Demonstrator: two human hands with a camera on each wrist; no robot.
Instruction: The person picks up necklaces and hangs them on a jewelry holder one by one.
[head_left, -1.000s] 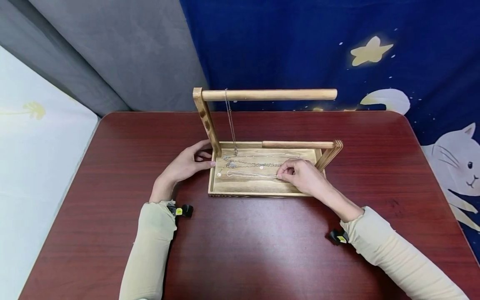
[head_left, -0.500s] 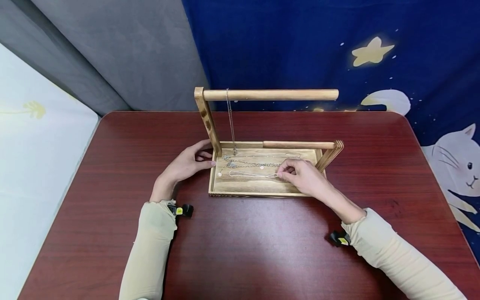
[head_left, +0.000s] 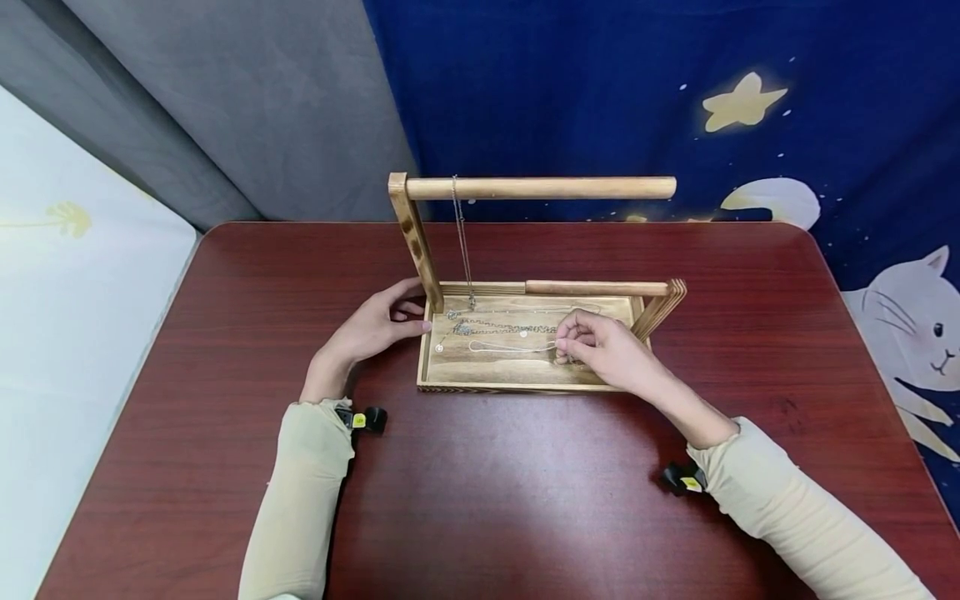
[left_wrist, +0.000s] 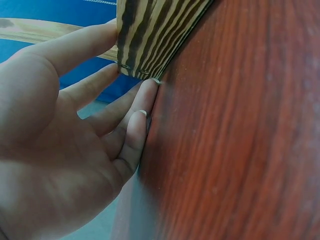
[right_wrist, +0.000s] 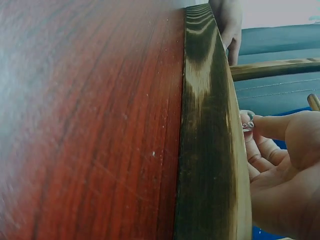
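Observation:
A wooden jewelry stand (head_left: 487, 387) has a shallow tray with thin chains laid across it. My right hand (head_left: 611, 354) pinches the right end of a fine silver necklace (head_left: 512, 347) between thumb and fingertips, just above the tray. In the right wrist view, a small shiny metal piece (right_wrist: 248, 125) shows at those fingertips. My left hand (head_left: 375, 323) rests against the tray's left end, thumb at the rim and fingers beside the upright. The left wrist view shows its fingers touching the striped wooden end wall (left_wrist: 150, 35). A darker chain necklace (head_left: 487, 327) lies behind the pinched one.
Another necklace (head_left: 461, 242) hangs from the left part of the upper bar (head_left: 540, 188). A lower bar (head_left: 596, 289) runs along the back right, ending at a slanted post (head_left: 660, 308). The stand sits on a red-brown table (head_left: 480, 492), with curtains behind.
My right hand has risen slightly, and the silver necklace's left end has slid to the right across the tray. My left hand has kept its place.

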